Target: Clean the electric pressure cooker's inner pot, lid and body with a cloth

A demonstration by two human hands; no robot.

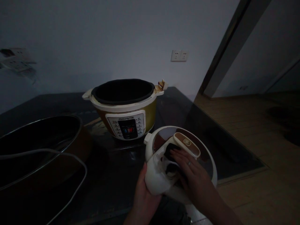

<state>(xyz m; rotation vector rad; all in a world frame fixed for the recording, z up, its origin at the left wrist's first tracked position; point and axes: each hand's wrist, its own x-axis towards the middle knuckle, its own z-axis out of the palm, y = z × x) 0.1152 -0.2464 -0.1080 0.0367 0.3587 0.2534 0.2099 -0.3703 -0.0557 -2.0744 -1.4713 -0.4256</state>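
A white pressure cooker lid (pixel 161 137) with a brown, glossy top is held tilted above the dark table's near side. My left hand (pixel 146 197) grips its rounded white hinge end from below and the left. Over the lid's recessed part, next to the brown handle plate (pixel 187 142), my right hand (pixel 193 172) presses with bent fingers on a black cloth (pixel 172 150). Part of that cloth is hidden under the fingers. Behind the lid stands the lidless electric pressure cooker (pixel 150 117), with its dark inner pot (pixel 124 101) in place and a control panel in front.
A large round pan (pixel 79 131) sits at the left on the dark glossy table (pixel 112 175). A pale cable (pixel 81 161) loops over it towards the front. Wall sockets (pixel 179 56) are behind; wooden floor (pixel 234 125) lies beyond the table's right edge. The room is dim.
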